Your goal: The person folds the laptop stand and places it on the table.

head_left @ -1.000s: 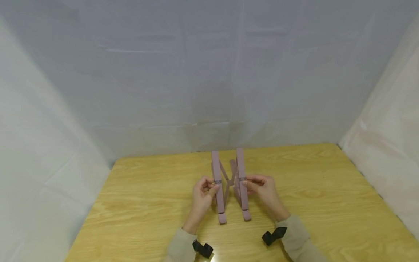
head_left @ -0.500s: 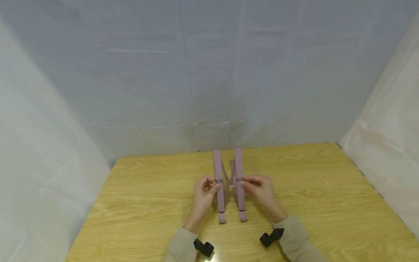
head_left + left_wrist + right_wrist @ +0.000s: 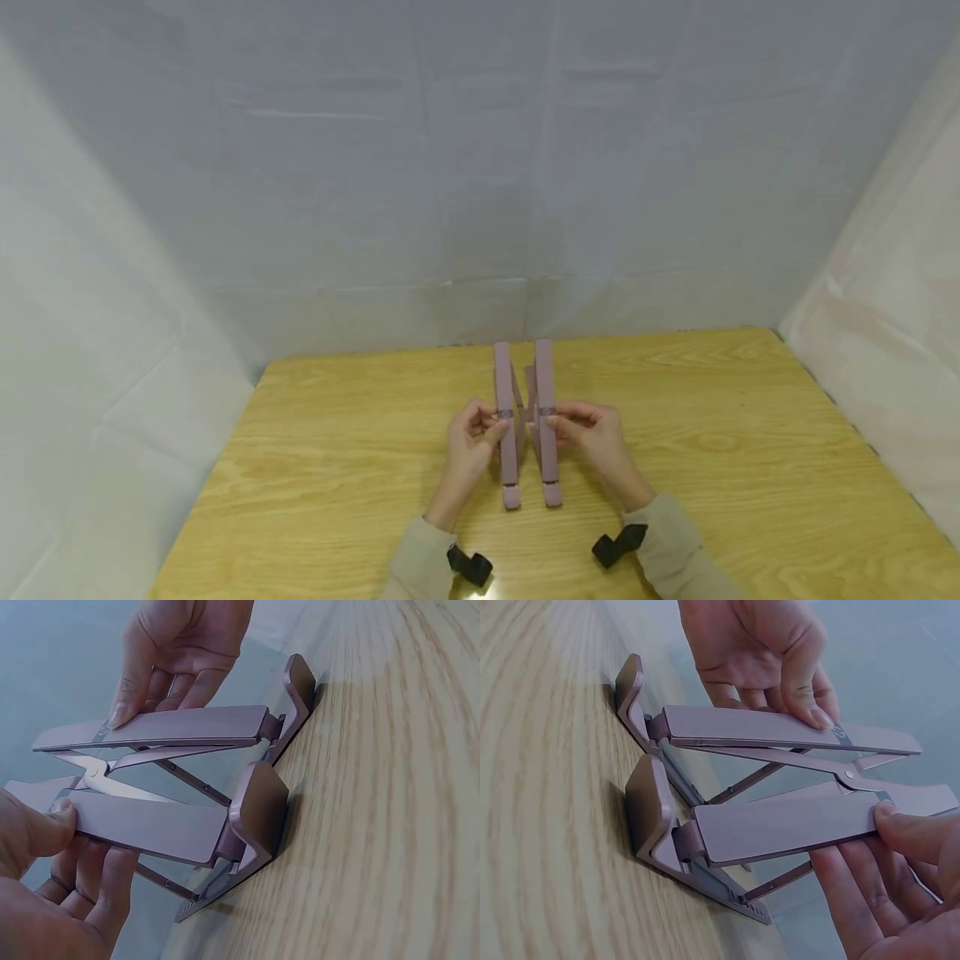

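A pinkish folding laptop stand point(image 3: 547, 375) stands on the table in front of me, its two long arms nearly parallel with a narrow gap and crossed links between them. My left hand point(image 3: 471, 442) pinches the left arm near its dark middle band, thumb on top and fingers beneath. On the other side my right hand point(image 3: 596, 433) pinches the right arm the same way. Both wrist views show the upturned front lips point(image 3: 259, 814) touching the table, the pivot point(image 3: 845, 775) of the crossed links, and slim support struts below the arms.
The wood-grain table point(image 3: 337, 467) extends to both sides of the stand. A grey sheet point(image 3: 480, 167) hangs behind its far edge, and pale sheets hang at left and right. Each sleeve carries a black strap-like piece point(image 3: 619, 546).
Both hands have moved inward, bringing the two arms of the laptop stand closer together. The crossed links between them have folded narrower. Each hand keeps its pinch.
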Demonstrator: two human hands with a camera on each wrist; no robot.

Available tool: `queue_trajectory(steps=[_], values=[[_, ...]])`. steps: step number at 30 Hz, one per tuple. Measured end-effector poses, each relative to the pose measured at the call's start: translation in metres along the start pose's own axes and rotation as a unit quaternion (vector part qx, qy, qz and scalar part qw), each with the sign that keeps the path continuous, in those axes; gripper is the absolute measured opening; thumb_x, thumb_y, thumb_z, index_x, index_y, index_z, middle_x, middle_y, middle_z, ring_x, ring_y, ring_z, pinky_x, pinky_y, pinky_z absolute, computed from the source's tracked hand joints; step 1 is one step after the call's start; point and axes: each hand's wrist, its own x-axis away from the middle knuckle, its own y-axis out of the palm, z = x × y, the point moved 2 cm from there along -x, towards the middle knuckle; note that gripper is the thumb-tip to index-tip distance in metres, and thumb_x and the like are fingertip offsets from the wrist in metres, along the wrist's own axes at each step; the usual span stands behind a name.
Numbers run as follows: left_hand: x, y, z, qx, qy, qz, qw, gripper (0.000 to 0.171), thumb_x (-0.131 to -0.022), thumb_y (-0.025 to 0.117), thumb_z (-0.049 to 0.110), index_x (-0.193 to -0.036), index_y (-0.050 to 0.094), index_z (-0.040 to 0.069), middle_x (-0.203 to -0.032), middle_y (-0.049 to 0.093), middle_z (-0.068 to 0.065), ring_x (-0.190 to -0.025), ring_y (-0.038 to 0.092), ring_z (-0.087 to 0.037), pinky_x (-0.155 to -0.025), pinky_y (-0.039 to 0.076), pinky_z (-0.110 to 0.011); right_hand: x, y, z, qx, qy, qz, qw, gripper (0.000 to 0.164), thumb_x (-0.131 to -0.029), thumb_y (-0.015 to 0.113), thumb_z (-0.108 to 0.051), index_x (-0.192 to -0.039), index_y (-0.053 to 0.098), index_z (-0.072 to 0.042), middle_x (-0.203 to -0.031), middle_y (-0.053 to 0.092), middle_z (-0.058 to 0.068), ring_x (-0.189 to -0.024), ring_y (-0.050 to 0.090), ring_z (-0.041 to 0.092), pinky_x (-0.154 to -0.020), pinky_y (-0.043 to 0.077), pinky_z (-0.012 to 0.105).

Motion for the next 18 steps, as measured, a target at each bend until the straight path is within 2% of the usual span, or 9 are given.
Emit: queue_trajectory(steps=[8,9,13,18], values=[[0.001,0.008,0.003,0.009,0.036,-0.006,0.9993,0.016,-0.083,0.069,-0.012,-0.094,0.058,-0.011,-0.079,0.061,-0.026,-0.065,0.057,-0.012,-0.056,0.056,-0.029,0.002,0.005,-0.002,-0.006,-0.005,-0.013,1.0,0.023,-0.088,0.072,0.0,-0.106,0.068,0.014,-0.095,0.07,0.027,-0.071,0.07,0.017,-0.066,0.06,0.046],[0.0,0.009,-0.001,0.012,0.035,-0.007,0.9993,0.016,-0.084,0.07,-0.011,-0.094,0.058,-0.01,-0.079,0.061,-0.026,-0.065,0.057,-0.011,-0.056,0.056,-0.027,0.003,0.006,-0.002,-0.002,-0.007,-0.012,1.0,0.022,-0.088,0.072,0.0,-0.106,0.069,0.014,-0.095,0.07,0.027,-0.071,0.07,0.017,-0.067,0.06,0.046],[0.0,0.012,-0.001,0.01,0.022,-0.012,0.9996,0.015,-0.085,0.068,-0.012,-0.096,0.058,-0.01,-0.08,0.061,-0.026,-0.064,0.056,-0.011,-0.055,0.056,-0.03,0.003,0.009,-0.002,0.006,-0.01,-0.01,1.0,0.021,-0.089,0.071,0.0,-0.105,0.069,0.013,-0.096,0.07,0.027,-0.071,0.07,0.018,-0.067,0.06,0.047],[0.001,0.013,0.01,0.004,0.013,-0.021,0.9997,0.014,-0.085,0.066,-0.015,-0.097,0.057,-0.012,-0.08,0.061,-0.027,-0.064,0.057,-0.017,-0.055,0.056,-0.035,0.003,0.01,-0.004,0.006,-0.004,-0.007,1.0,0.021,-0.089,0.071,-0.001,-0.107,0.07,0.011,-0.098,0.071,0.024,-0.074,0.07,0.018,-0.067,0.061,0.041]])
